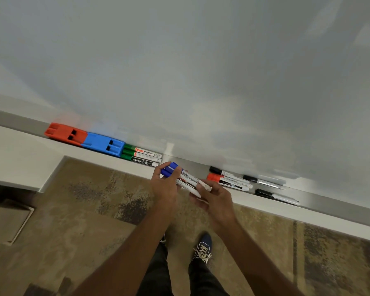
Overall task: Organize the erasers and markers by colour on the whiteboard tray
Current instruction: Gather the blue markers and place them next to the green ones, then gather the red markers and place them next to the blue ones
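Tray (265, 207) L to R: red eraser (64, 133), blue eraser (104, 143), green markers (141, 155). Left hand (166, 186) grip pinches blue markers (181, 177) (caps leftward), right hand (217, 199) fingers curled under barrels. Then red markers (229, 180), black markers (265, 182) on tray.

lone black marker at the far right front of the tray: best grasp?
Pinch the black marker across its white barrel, near mid-length, coming from above and the tray's open front. It lies flat along the tray, apart from the other markers, so both long sides look free; the whiteboard blocks the back.
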Available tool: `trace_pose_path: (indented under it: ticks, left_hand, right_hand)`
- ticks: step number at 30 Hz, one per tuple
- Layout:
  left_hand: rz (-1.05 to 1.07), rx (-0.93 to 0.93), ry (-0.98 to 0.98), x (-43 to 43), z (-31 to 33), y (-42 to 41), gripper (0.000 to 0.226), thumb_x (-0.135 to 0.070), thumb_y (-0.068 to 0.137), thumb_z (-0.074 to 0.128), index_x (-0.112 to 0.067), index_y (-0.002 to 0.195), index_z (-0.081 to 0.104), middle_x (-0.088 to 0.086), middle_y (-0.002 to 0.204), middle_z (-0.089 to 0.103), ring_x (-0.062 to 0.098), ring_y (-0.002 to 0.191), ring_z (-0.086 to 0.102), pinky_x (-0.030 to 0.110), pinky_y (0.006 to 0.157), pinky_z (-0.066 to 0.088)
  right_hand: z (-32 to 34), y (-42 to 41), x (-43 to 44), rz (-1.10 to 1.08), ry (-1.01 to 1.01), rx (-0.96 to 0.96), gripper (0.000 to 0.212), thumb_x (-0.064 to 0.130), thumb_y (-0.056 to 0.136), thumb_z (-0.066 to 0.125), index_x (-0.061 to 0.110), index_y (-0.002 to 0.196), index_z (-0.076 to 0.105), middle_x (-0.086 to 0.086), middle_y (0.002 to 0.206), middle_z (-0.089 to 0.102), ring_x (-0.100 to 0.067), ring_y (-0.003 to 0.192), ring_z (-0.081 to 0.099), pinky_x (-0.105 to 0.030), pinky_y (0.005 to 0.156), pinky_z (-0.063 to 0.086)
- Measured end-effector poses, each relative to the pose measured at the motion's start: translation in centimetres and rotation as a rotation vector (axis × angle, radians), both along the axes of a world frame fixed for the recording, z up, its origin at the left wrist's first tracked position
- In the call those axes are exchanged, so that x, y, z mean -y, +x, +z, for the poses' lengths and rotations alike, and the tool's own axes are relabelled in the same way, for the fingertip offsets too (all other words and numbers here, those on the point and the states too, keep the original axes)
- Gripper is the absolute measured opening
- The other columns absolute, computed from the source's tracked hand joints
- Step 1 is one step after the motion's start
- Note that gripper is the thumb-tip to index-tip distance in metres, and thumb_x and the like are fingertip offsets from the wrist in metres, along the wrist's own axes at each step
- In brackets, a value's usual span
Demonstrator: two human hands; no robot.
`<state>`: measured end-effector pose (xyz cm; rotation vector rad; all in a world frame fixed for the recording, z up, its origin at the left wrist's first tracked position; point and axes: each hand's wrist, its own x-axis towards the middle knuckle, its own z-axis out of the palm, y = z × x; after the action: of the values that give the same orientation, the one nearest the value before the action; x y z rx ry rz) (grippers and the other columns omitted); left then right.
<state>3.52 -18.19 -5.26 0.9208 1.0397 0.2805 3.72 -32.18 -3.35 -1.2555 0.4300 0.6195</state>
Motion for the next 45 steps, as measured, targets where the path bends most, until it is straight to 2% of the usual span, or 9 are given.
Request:
trace_pose_path:
  ticks: [5,10,13,17,21,25,31,37,45]
  left_hand:
    - [0.038,0.014,0.006,-0.2,0.2,0.1,0.032,-0.003,0.079,0.079,-0.024,0.1,0.068,0.007,0.11,0.07,0.025,0.091,0.074,0.037,0.068,0.064]
    - [-0.022,-0.043,0.036,-2.3,0.8,0.7,0.035,-0.016,0.087,0.075,-0.02,0.12,0.064,0.008,0.114,0.07,0.025,0.103,0.07,0.039,0.084,0.061]
    - [-0.154,-0.196,0.519,-3.4,1.2,-0.5,0.039,-0.02,0.093,0.067,-0.018,0.131,0.058,0.005,0.128,0.065,0.016,0.109,0.063,0.012,0.072,0.052]
    - [-0.598,-0.178,0.944,-3.7,0.5,-2.5,0.048,-0.025,0.099,0.054,-0.016,0.146,0.046,0.003,0.152,0.047,0.016,0.136,0.045,0.027,0.106,0.038]
    - [-1.072,-0.142,1.209,-4.4,-1.4,-2.6,0.072,-0.033,0.1,0.049,-0.013,0.159,0.013,0.005,0.168,0.004,0.02,0.155,0.002,0.036,0.126,0.01]
    - [-1.408,-0.248,1.47,-4.3,-3.4,-1.7,0.089,-0.048,0.097,0.042,-0.011,0.157,-0.013,0.009,0.167,-0.017,0.024,0.152,-0.021,0.046,0.125,-0.002]
    - [-1.403,-0.276,1.594,-4.0,-5.5,-1.8,0.102,-0.051,0.091,0.052,-0.008,0.157,-0.013,0.014,0.166,-0.015,0.029,0.153,-0.017,0.053,0.124,0.003]
    - [-1.374,-0.278,1.586,-3.6,-6.0,-2.0,0.108,-0.049,0.088,0.058,-0.004,0.155,-0.014,0.019,0.166,-0.012,0.032,0.153,-0.013,0.048,0.125,0.002]
    - [-1.419,-0.259,1.455,-3.1,-5.4,-2.1,0.114,-0.042,0.092,0.055,-0.008,0.143,-0.04,0.016,0.157,-0.037,0.031,0.144,-0.038,0.042,0.123,-0.012]
  right_hand:
    - [0.5,1.1,-1.8,-0.097,-0.062,0.026,0.014,0.002,0.089,0.068,0.002,0.102,0.072,-0.018,0.103,0.071,-0.029,0.091,0.074,-0.04,0.076,0.061]
    - [0.3,3.8,-2.7,-0.015,-0.214,0.132,0.016,0.0,0.088,0.069,0.001,0.103,0.072,-0.017,0.097,0.074,-0.025,0.079,0.076,-0.036,0.07,0.063]
    - [-0.8,5.7,-3.0,0.038,-0.312,0.174,0.016,0.002,0.088,0.069,0.003,0.104,0.072,-0.014,0.096,0.075,-0.022,0.076,0.076,-0.031,0.067,0.063]
    - [-2.3,6.8,-3.6,0.112,-0.418,0.198,0.019,0.003,0.087,0.071,0.007,0.106,0.073,-0.01,0.098,0.076,-0.019,0.077,0.076,-0.034,0.068,0.063]
    - [-3.0,6.5,-4.7,0.109,-0.451,0.216,0.017,0.003,0.087,0.071,0.006,0.104,0.072,-0.01,0.092,0.075,-0.02,0.074,0.076,-0.031,0.065,0.063]
    - [-3.2,6.0,-6.4,0.045,-0.53,0.205,0.018,0.014,0.086,0.074,0.009,0.102,0.067,-0.012,0.097,0.072,-0.028,0.087,0.072,-0.044,0.079,0.061]
    - [-1.9,6.1,-8.4,-0.022,-0.54,0.02,0.052,0.033,0.086,0.07,0.007,0.128,0.054,-0.01,0.125,0.062,-0.029,0.114,0.06,-0.049,0.102,0.048]
    - [-1.4,6.2,-8.5,-0.006,-0.552,-0.045,0.053,0.035,0.09,0.064,0.001,0.128,0.053,-0.016,0.128,0.06,-0.032,0.117,0.056,-0.046,0.102,0.045]
    - [0.0,5.8,-8.4,0.016,-0.522,-0.048,0.053,0.033,0.092,0.059,0.005,0.136,0.05,-0.013,0.135,0.056,-0.031,0.122,0.052,-0.043,0.102,0.041]
